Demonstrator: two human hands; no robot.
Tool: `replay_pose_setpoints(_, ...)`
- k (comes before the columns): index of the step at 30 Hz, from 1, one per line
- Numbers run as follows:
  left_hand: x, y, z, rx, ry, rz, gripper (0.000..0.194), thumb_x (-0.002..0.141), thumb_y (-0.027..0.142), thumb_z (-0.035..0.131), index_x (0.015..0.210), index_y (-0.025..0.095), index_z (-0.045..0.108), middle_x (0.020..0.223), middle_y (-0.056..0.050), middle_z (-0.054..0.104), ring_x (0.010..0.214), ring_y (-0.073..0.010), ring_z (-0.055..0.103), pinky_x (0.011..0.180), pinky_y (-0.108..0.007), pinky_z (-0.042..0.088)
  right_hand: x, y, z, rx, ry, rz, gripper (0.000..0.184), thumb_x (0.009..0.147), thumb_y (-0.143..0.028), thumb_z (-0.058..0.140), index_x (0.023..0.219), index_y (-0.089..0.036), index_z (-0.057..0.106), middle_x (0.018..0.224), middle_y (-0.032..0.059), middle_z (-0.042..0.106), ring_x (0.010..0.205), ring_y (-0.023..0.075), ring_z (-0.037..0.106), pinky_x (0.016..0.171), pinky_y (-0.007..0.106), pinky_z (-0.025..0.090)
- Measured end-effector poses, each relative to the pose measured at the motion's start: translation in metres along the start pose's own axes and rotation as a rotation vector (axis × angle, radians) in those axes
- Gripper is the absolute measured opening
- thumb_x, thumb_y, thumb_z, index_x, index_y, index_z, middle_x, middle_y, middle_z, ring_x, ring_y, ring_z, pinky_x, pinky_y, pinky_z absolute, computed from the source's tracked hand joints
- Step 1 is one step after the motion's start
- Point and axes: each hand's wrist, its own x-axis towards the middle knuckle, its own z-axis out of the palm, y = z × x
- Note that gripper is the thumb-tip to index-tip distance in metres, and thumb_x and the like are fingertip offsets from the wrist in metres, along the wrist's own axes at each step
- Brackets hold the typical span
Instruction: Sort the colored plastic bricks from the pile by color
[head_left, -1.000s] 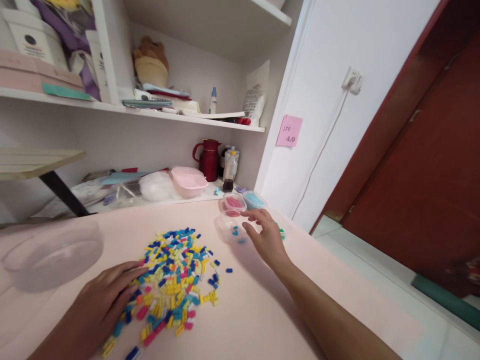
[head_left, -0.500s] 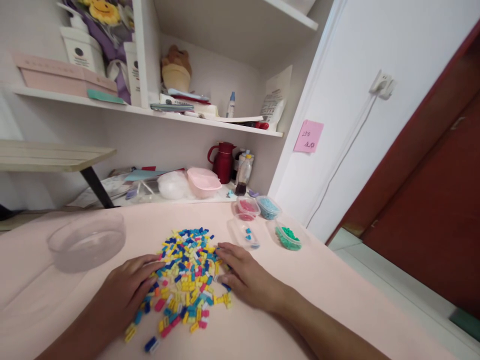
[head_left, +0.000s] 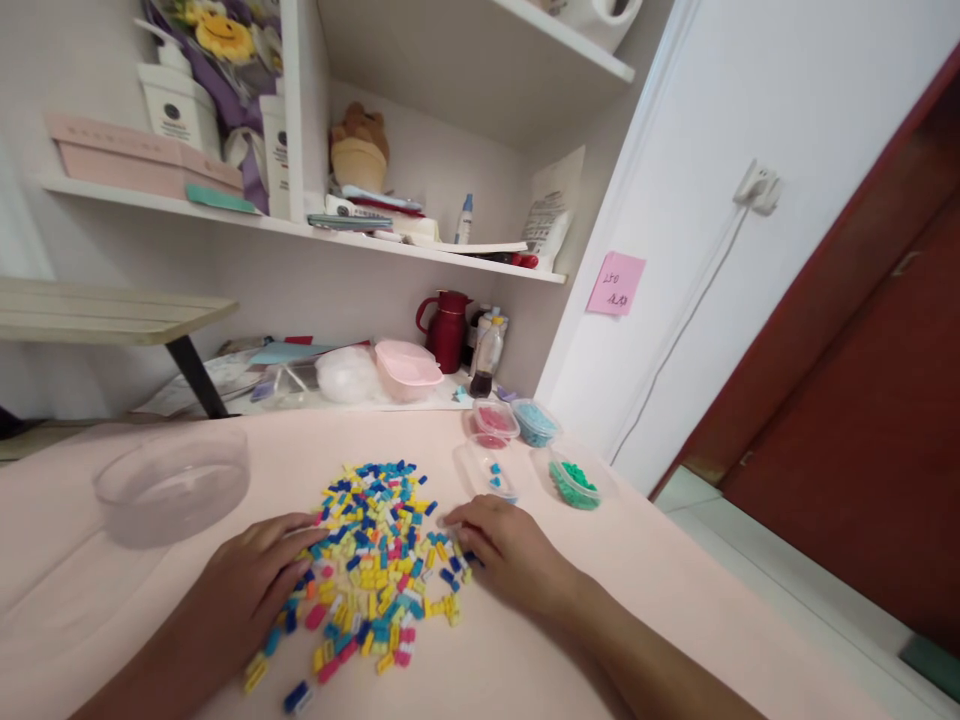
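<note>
Head view: red tub (head_left: 495, 424), blue tub (head_left: 535, 424), green tub (head_left: 576, 486) stocked; clear tub (head_left: 478, 476), few blue pieces (head_left: 495, 482); mixed pile (head_left: 379, 577) between hands. Left hand (head_left: 244, 585) loosely open; right hand (head_left: 525, 557), cannot tell grip.

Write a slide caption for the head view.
Two hands, left and right, flank a pile of colorful bricks near small tubs.

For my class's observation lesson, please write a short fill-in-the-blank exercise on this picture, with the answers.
The jug is ____. The sticky note is ____. The rightmost tub holds ____ pieces. The left hand lies at the ____ edge of the colourful pile.

Red; pink; green; left.
</note>
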Motion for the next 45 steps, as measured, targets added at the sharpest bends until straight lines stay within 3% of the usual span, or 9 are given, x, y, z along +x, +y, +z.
replay_pose_setpoints(7, 0.0, 0.002, -0.002, 0.005, 0.004, 0.004, 0.033, 0.092, 0.044, 0.045, 0.116, 0.04, 0.068, 0.122, 0.003, 0.07, 0.109, -0.0197, 0.066, 0.09, -0.032, 0.054, 0.002, 0.004, 0.008, -0.077, -0.033, -0.031, 0.032, 0.092, -0.017, 0.051, 0.118, -0.027, 0.065, 0.1, 0.0056, 0.069, 0.098, 0.0214, 0.06, 0.086, 0.031, 0.045)
replay_pose_setpoints(15, -0.002, -0.004, 0.003, 0.034, 0.047, 0.055, 0.033, 0.091, 0.045, 0.045, 0.116, 0.041, 0.067, 0.12, 0.004, 0.071, 0.107, -0.0193, 0.067, 0.087, -0.031, 0.055, 0.002, 0.001, 0.001, 0.086, -0.008, 0.054, 0.009, 0.086, -0.019, 0.061, 0.079, -0.021, 0.067, 0.088, 0.0027, 0.063, 0.084, 0.0164, 0.06, 0.078, 0.027, 0.046)
replay_pose_setpoints(19, -0.002, -0.007, 0.005, 0.041, 0.058, 0.063, 0.033, 0.091, 0.045, 0.046, 0.116, 0.041, 0.066, 0.121, 0.005, 0.071, 0.107, -0.0185, 0.067, 0.087, -0.03, 0.055, 0.002, 0.003, 0.004, 0.156, 0.045, 0.028, 0.016, 0.089, -0.019, 0.058, 0.1, -0.023, 0.07, 0.103, 0.0051, 0.062, 0.092, 0.0169, 0.06, 0.084, 0.028, 0.047)
replay_pose_setpoints(23, -0.001, -0.008, 0.005, 0.038, 0.051, 0.07, 0.033, 0.091, 0.045, 0.046, 0.117, 0.041, 0.066, 0.122, 0.004, 0.07, 0.107, -0.0183, 0.067, 0.088, -0.03, 0.055, 0.004, 0.01, 0.013, 0.062, 0.037, -0.041, 0.031, 0.09, -0.019, 0.056, 0.118, -0.028, 0.068, 0.108, 0.0069, 0.064, 0.101, 0.0207, 0.058, 0.089, 0.032, 0.046)
replay_pose_setpoints(30, -0.002, -0.008, 0.005, 0.045, 0.049, 0.071, 0.034, 0.091, 0.045, 0.046, 0.118, 0.041, 0.066, 0.121, 0.004, 0.07, 0.107, -0.019, 0.067, 0.088, -0.031, 0.055, 0.007, 0.012, 0.016, 0.079, 0.04, -0.044, 0.022, 0.087, -0.017, 0.061, 0.103, -0.026, 0.075, 0.102, 0.0064, 0.066, 0.096, 0.0196, 0.06, 0.088, 0.032, 0.046)
replay_pose_setpoints(37, -0.001, -0.007, 0.002, 0.037, 0.027, 0.062, 0.035, 0.091, 0.047, 0.045, 0.117, 0.038, 0.067, 0.122, 0.003, 0.07, 0.108, -0.0193, 0.066, 0.09, -0.031, 0.054, 0.008, 0.006, 0.01, 0.179, 0.036, -0.014, 0.017, 0.076, -0.006, 0.068, 0.083, -0.021, 0.069, 0.089, 0.0018, 0.069, 0.09, 0.0172, 0.06, 0.083, 0.028, 0.045)
replay_pose_setpoints(45, 0.002, -0.007, 0.0, 0.027, 0.007, 0.042, 0.035, 0.09, 0.049, 0.046, 0.117, 0.039, 0.068, 0.122, 0.003, 0.07, 0.108, -0.0195, 0.067, 0.09, -0.03, 0.055, 0.005, 0.002, 0.005, 0.253, 0.029, 0.053, 0.016, 0.073, -0.006, 0.068, 0.078, -0.021, 0.069, 0.087, 0.0006, 0.07, 0.081, 0.0153, 0.062, 0.073, 0.024, 0.046)
